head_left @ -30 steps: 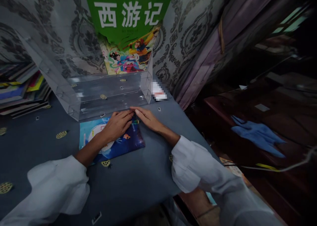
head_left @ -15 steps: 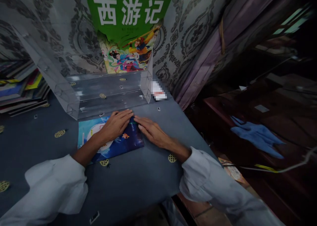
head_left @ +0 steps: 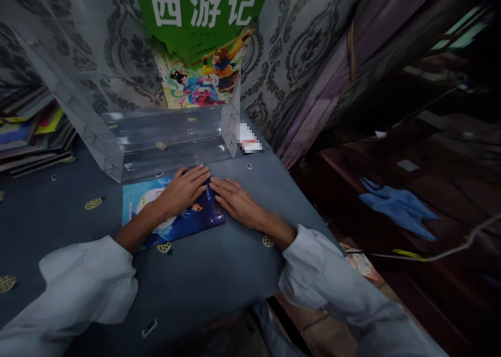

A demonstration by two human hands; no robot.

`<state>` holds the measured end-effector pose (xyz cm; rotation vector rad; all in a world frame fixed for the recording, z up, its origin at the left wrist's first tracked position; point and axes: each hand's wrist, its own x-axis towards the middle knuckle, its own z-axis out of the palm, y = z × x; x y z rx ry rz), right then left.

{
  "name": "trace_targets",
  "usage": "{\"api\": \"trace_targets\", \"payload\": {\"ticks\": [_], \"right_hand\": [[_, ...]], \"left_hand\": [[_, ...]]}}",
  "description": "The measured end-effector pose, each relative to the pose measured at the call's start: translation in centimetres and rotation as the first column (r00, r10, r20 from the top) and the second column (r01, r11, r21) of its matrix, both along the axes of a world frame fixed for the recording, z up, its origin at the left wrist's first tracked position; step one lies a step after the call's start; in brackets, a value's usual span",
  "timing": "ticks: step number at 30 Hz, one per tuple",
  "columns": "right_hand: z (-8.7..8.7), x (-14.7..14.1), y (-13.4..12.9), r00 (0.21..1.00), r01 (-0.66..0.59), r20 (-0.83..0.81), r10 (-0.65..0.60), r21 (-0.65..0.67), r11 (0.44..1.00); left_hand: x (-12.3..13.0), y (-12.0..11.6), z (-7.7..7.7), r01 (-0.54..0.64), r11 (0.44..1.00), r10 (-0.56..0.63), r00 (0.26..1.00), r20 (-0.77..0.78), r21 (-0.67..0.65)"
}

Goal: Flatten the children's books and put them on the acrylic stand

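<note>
A blue book (head_left: 209, 211) with a glossy cover lies flat on the grey tablecloth, its left part lighter and bearing a white circle. My left hand (head_left: 188, 189) rests palm down across the book's upper half, fingers stretched toward its far right corner. At the book's right edge, my right hand (head_left: 237, 200) lies with fingers extended, their tips touching or just beside the cover and close to my left fingertips. Both hands are open and hold nothing. Part of the cover is hidden beneath my left hand and forearm.
Behind the book stands a clear acrylic rack (head_left: 176, 161) with a green book (head_left: 203, 44) upright at its back. A stack of books (head_left: 35, 132) lies at the left. A blue cloth (head_left: 395, 205) rests on dark furniture at the right, beside a pale cable (head_left: 462, 245).
The whole view has shifted slightly, so the table and rack sit a little higher in the picture. My hands stay on and beside the book, almost unmoved against it.
</note>
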<state>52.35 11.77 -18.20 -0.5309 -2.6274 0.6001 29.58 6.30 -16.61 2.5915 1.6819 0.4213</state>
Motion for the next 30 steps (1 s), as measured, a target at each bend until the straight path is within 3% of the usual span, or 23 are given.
{"api": "trace_targets", "payload": {"ticks": [5, 13, 21, 30], "right_hand": [[0.1, 0.7, -1.0, 1.000, -0.004, 0.016, 0.004, 0.016, 1.000], [0.4, 0.9, -1.5, 0.999, -0.011, 0.036, 0.011, 0.014, 1.000], [0.2, 2.5, -4.1, 1.000, 0.000, -0.005, 0.000, 0.021, 1.000], [0.6, 3.3, -5.4, 1.000, 0.003, 0.024, -0.004, 0.032, 0.999]], "left_hand": [[0.3, -0.9, -0.1, 0.066, 0.998, -0.066, 0.998, -0.009, -0.023], [0.5, -1.2, -0.1, 0.066, 0.997, -0.067, 0.998, -0.007, -0.044], [1.6, -3.2, 0.4, 0.088, 0.992, -0.089, 0.996, -0.010, -0.085], [2.2, -4.3, 0.9, 0.102, 0.989, -0.105, 0.994, -0.025, -0.108]]}}
